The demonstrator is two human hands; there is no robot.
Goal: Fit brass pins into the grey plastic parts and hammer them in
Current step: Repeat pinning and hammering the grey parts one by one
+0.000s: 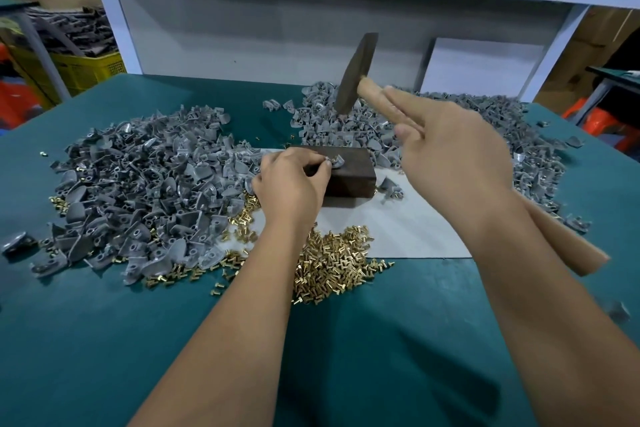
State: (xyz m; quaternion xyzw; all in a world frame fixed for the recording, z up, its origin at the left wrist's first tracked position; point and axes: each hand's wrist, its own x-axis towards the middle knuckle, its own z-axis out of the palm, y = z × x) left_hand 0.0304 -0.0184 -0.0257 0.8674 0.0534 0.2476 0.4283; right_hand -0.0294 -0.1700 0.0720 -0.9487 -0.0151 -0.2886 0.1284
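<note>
My left hand (292, 180) pinches a small grey plastic part (336, 161) and holds it down on top of a dark steel block (349, 172). My right hand (450, 156) grips the wooden handle of a hammer, whose dark head (356, 74) is raised above and behind the block. A heap of brass pins (332, 263) lies on the green mat just in front of the block, under my left forearm. Grey plastic parts are piled on the left (145, 191) and at the back right (363, 125).
A white sheet (398, 229) lies under the block on the green table (104, 340). A grey back panel and white shelf frame (117, 17) close the far side. A yellow crate (86, 69) stands beyond the left edge, orange stools (602, 121) beyond the right.
</note>
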